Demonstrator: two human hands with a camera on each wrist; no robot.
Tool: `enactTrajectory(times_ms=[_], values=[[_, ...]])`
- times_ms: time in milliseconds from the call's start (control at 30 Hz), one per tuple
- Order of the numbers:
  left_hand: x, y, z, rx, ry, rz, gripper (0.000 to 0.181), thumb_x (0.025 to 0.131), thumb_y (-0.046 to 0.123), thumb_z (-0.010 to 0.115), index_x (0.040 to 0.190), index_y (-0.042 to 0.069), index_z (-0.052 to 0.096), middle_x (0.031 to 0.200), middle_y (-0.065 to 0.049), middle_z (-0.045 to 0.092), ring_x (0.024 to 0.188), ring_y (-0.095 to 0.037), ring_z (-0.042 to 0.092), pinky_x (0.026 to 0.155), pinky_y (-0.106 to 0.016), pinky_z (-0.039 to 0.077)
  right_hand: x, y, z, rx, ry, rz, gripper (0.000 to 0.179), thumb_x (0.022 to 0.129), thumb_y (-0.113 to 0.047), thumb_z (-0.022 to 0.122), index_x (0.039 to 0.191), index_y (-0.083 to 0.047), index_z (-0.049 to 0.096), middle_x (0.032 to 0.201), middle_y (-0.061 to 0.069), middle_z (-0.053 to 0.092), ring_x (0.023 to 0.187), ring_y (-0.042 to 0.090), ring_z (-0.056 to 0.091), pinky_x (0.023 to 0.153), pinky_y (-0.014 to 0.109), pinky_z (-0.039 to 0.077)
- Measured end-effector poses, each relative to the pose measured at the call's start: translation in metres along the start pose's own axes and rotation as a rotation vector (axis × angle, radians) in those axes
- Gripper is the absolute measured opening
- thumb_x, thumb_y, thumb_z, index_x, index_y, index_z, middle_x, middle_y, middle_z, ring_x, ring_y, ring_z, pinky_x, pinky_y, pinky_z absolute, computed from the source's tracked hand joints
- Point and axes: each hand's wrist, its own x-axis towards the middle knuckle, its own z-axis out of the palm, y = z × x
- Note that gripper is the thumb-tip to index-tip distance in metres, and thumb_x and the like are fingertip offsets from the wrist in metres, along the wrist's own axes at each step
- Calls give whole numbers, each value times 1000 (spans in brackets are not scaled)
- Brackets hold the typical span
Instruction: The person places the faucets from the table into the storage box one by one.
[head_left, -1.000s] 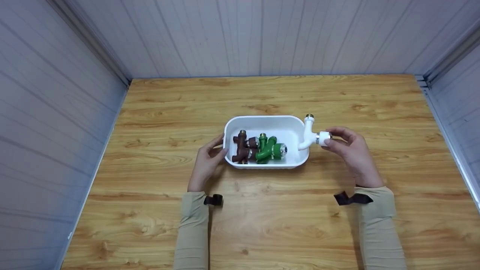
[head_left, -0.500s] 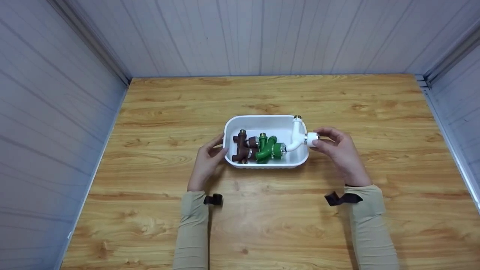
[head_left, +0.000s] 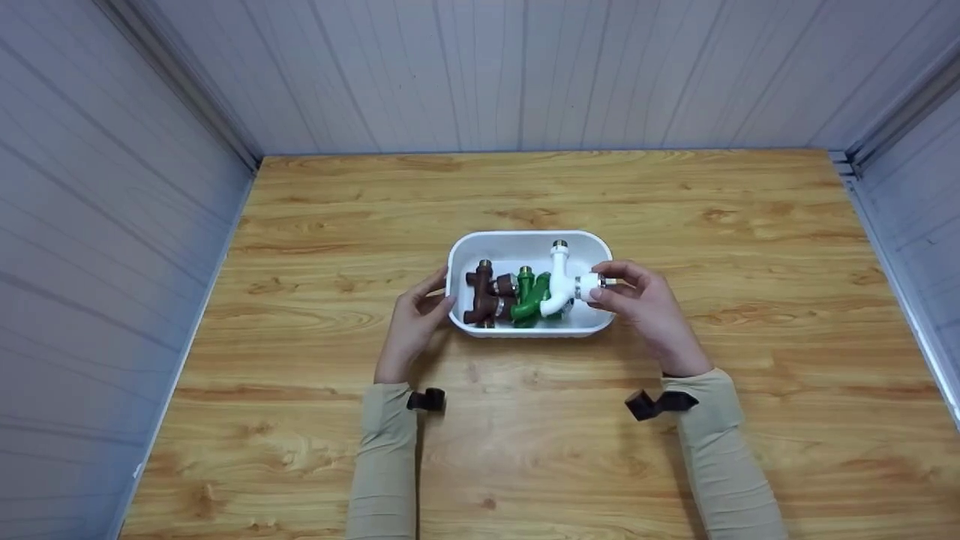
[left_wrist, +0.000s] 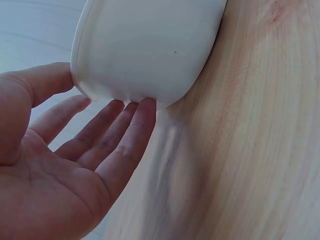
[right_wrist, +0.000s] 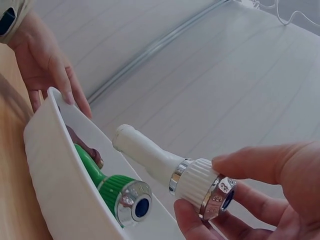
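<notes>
A white tub (head_left: 592,324) stands on the table, holding dark brown taps (head_left: 484,294) on the left and green taps (head_left: 531,301) in the middle. My left hand (head_left: 417,324) touches the tub's left end; in the left wrist view its fingers (left_wrist: 125,145) lie fairly straight against the outer wall, thumb at the rim. Above the tub's right half, a white tap (head_left: 559,283) is held by my right hand (head_left: 646,311), thumb and fingers pinching its ribbed white handle (right_wrist: 197,182). Its threaded end points away from me, and its spout hides part of the green taps.
The wood-grain table (head_left: 315,225) extends around the tub. Pale panel walls (head_left: 480,75) enclose it at the back, left and right. Black straps (head_left: 427,400) hang at both wrists.
My right hand has carried the white tap left, from beyond the tub's right rim to over the green taps. My left hand and the tub have stayed in place.
</notes>
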Motion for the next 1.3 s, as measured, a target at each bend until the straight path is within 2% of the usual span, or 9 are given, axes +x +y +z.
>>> enactTrajectory(times_ms=[400, 433, 667, 1067, 1300], values=[[-2, 4, 2, -22, -5, -29, 48, 89, -5, 62, 135, -3, 49, 126, -28, 53, 112, -42, 56, 90, -34, 53, 0, 3, 20, -44, -32, 13, 41, 83, 0, 73, 119, 8, 55, 113, 17, 53, 93, 22, 62, 86, 39, 55], [0, 0, 1, -22, -1, -21, 47, 89, -4, 62, 135, -2, 50, 126, -27, 54, 111, -41, 56, 89, -34, 53, 0, 3, 21, -50, -35, 14, 41, 83, -1, 73, 118, 8, 55, 113, 17, 52, 93, 22, 63, 86, 39, 55], [-1, 0, 0, 16, 2, 1, 47, 89, -6, 62, 134, -3, 51, 124, -29, 55, 111, -41, 56, 89, -34, 53, 3, 3, 35, -64, -48, 23, 38, 83, 0, 73, 117, 8, 57, 115, 17, 53, 94, 24, 63, 85, 37, 56], [-1, -1, 2, -19, 3, -5, 47, 89, -7, 62, 135, -4, 50, 124, -29, 54, 111, -43, 55, 89, -34, 54, 7, 7, 53, -64, -106, 22, 33, 83, 1, 72, 113, 6, 59, 114, 16, 54, 93, 24, 64, 81, 36, 57], [-1, -1, 0, -34, -10, -28, 49, 89, -6, 61, 136, -4, 48, 128, -32, 50, 114, -46, 53, 89, -31, 53, 10, 7, 59, -74, -102, 32, 31, 84, 1, 71, 113, 4, 60, 114, 16, 55, 95, 25, 64, 80, 34, 57]])
